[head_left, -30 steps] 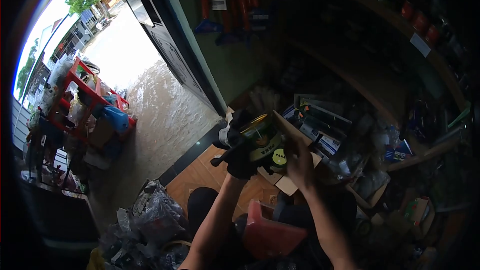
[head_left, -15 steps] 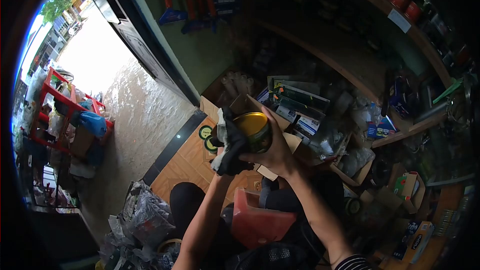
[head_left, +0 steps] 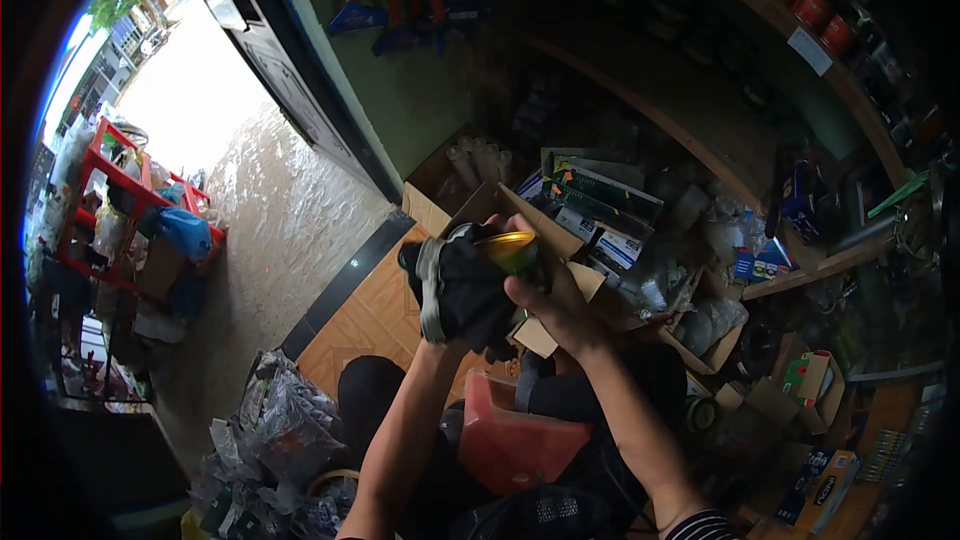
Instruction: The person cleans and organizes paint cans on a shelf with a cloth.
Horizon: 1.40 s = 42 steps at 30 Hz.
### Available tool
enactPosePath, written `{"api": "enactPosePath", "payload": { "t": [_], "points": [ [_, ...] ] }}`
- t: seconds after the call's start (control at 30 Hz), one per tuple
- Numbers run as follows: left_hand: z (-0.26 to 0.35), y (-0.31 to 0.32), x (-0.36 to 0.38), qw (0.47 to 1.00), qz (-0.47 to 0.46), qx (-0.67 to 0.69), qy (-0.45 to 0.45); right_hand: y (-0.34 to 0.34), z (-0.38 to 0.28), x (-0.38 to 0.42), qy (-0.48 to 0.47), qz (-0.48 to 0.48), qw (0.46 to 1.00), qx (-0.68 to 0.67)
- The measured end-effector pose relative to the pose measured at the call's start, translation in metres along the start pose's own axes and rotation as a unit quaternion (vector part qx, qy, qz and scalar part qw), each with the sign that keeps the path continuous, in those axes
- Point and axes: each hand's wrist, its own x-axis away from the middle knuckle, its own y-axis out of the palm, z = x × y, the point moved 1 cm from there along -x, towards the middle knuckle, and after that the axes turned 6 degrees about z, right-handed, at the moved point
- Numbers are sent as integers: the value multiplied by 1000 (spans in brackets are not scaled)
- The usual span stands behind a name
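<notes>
The left hand, covered by a dark cloth with a pale edge, is pressed over the top and side of a round tin, so only a sliver of its yellow lid shows. Half a second ago the lid was almost fully in view and the cloth hung bunched beside it; 1 second ago the tin sat lower, its label facing the camera. The cloth has therefore moved across the lid, which reads as a wiping stroke now under way rather than a mere hold.

The right hand is closed around the tin from below and behind, thumb up along its near side, keeping it steady in the air in front of the person's chest. The left hand grips the cloth; its fingers are hidden inside it, so how tightly they curl cannot be told.

The tin is held above an open cardboard box on the wooden floor, with stacked boxed goods just behind. A red plastic stool sits near the person's knees, and crumpled plastic bags lie to the left by the doorway.
</notes>
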Motion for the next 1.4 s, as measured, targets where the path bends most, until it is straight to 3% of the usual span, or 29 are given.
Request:
{"api": "enactPosePath", "payload": {
  "t": [0.07, 0.13, 0.17, 0.2, 0.27, 0.33, 0.37, 0.4, 0.47, 0.6, 0.63, 0.7, 0.73, 0.8, 0.83, 0.93, 0.97, 1.03, 1.07, 1.1, 1.17, 1.2, 1.3, 1.37, 1.4],
  "points": [
    [-37, 6, 0, 998, 1, 59, 11, 6, -17, 3, -80, 96, 978, 164],
    [-54, 4, 5, 991, 65, 111, -28, 4, -11, 1, -122, 85, 959, 240],
    [-49, 3, 7, 985, 94, 134, -48, 3, 3, 2, -96, 103, 960, 242],
    [-44, 7, 10, 948, 168, 234, -132, 3, 16, 3, -69, 122, 959, 244],
    [-52, 3, 21, 940, 236, 122, -213, 4, 19, 2, 7, 130, 986, 103],
    [-52, -8, 23, 967, 223, 8, -124, 3, 15, 0, 64, 134, 989, -16],
    [-39, -14, 13, 963, 186, 35, -192, 1, 10, -1, 90, 143, 985, -41],
    [-26, -20, 2, 953, 148, 56, -260, -11, 23, -5, 53, 152, 986, -40],
    [-10, -16, -12, 913, 193, 302, -194, -14, 14, -4, 109, 116, 943, -294],
    [-18, -24, -13, 923, 133, 294, -208, -36, 29, 4, 95, -26, 880, -465],
    [-29, -19, -10, 927, 114, 288, -212, -43, 42, 5, 92, -73, 859, -498],
    [-53, -15, 0, 915, 54, 304, -261, -38, 43, 10, 105, -3, 871, -480],
    [-46, -11, 2, 901, 46, 355, -243, -35, 43, 11, 112, 32, 875, -469],
    [-22, 0, 3, 867, 26, 453, -204, -32, 36, 12, 93, -14, 863, -496],
    [-24, -4, 2, 891, -3, 412, -190, -31, 31, 12, 82, -36, 857, -508],
    [-20, -8, 1, 968, -91, 224, -75, -14, 8, 12, 159, 126, 905, -374],
    [-12, -7, 0, 978, -32, 167, -124, -16, 12, 10, 128, 109, 929, -329],
    [-20, -5, 1, 959, 8, 258, -117, -20, 25, 5, 69, 70, 967, -233],
    [-20, -4, 0, 947, 28, 301, -112, -16, 11, 0, -15, 104, 989, -102],
    [-20, 0, 1, 900, 82, 400, -151, -13, -7, -4, -99, 135, 985, 29],
    [-18, -11, -2, 920, 40, 351, -170, -19, -24, -12, -251, 147, 923, 254],
    [-18, -15, -4, 928, 18, 327, -179, -24, -29, -11, -295, 113, 910, 267],
    [-23, -10, 3, 934, -38, 290, -206, -11, -55, -7, -256, -34, 914, 314],
    [-19, 2, 12, 920, -35, 306, -242, -15, -52, -7, -220, -49, 917, 330],
    [-17, 4, 15, 889, 9, 316, -332, -15, -51, -6, -186, -39, 932, 309]
  ]
}}
